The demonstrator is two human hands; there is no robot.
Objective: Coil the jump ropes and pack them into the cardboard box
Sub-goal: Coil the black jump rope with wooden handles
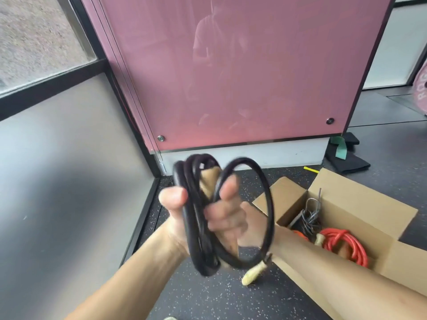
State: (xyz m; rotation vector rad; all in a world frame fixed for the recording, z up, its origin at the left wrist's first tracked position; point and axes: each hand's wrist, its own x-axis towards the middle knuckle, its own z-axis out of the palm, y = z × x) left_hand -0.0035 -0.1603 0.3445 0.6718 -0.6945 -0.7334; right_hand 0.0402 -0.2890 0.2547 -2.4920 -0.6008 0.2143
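Note:
A black jump rope (pixel 269 204) is gathered into several loops in front of me, held up above the floor. My left hand (pixel 175 211) grips the bundled loops on their left side. My right hand (pixel 227 218) holds the same coil, its fingers wrapped around one wooden handle (pixel 208 181) that stands upright in the coil. The other wooden handle (pixel 253 272) dangles below the loops. The open cardboard box (pixel 360 204) sits on the floor to the right, with a coiled orange rope (pixel 344 243) and a thin grey wire rope (pixel 310 215) inside.
A pink glass panel (pixel 231 77) with a white base stands close ahead. A grey wall (pixel 57 181) runs along the left. Black cloth and a green band (pixel 340 147) lie on the speckled black floor (pixel 219 296) behind the box.

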